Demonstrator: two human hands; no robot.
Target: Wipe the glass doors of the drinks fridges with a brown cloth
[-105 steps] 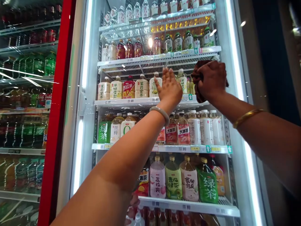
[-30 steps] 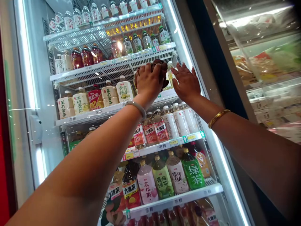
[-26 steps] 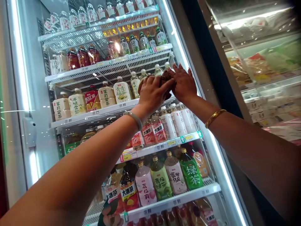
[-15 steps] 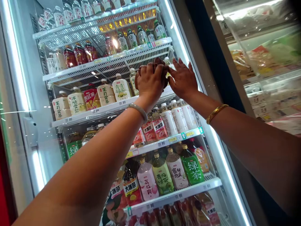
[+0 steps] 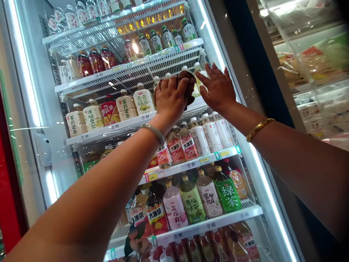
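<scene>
A dark brown cloth (image 5: 189,83) is bunched under my left hand (image 5: 171,95), whose fingers curl over it against the glass door of a drinks fridge. Just to the right, my right hand (image 5: 218,86) is held up to the glass with its fingers spread, holding nothing. A small gap lies between it and the cloth. Behind the glass, bottled teas such as a white-labelled bottle (image 5: 143,99) stand on the shelf at hand height, partly hidden by my hands. A pale bangle (image 5: 154,132) circles my left wrist and a gold bracelet (image 5: 259,128) my right.
Lower shelves hold pink-labelled bottles (image 5: 188,142) and a green bottle (image 5: 227,191). A lit door frame strip (image 5: 260,171) runs down the right side. Beyond a dark post (image 5: 261,69), another cabinet holds packaged goods (image 5: 316,62). A red panel (image 5: 11,174) stands at far left.
My left hand has shifted slightly left and down with the cloth, while my right hand has moved a little right. The gap between them is wider, and the view has shifted slightly.
</scene>
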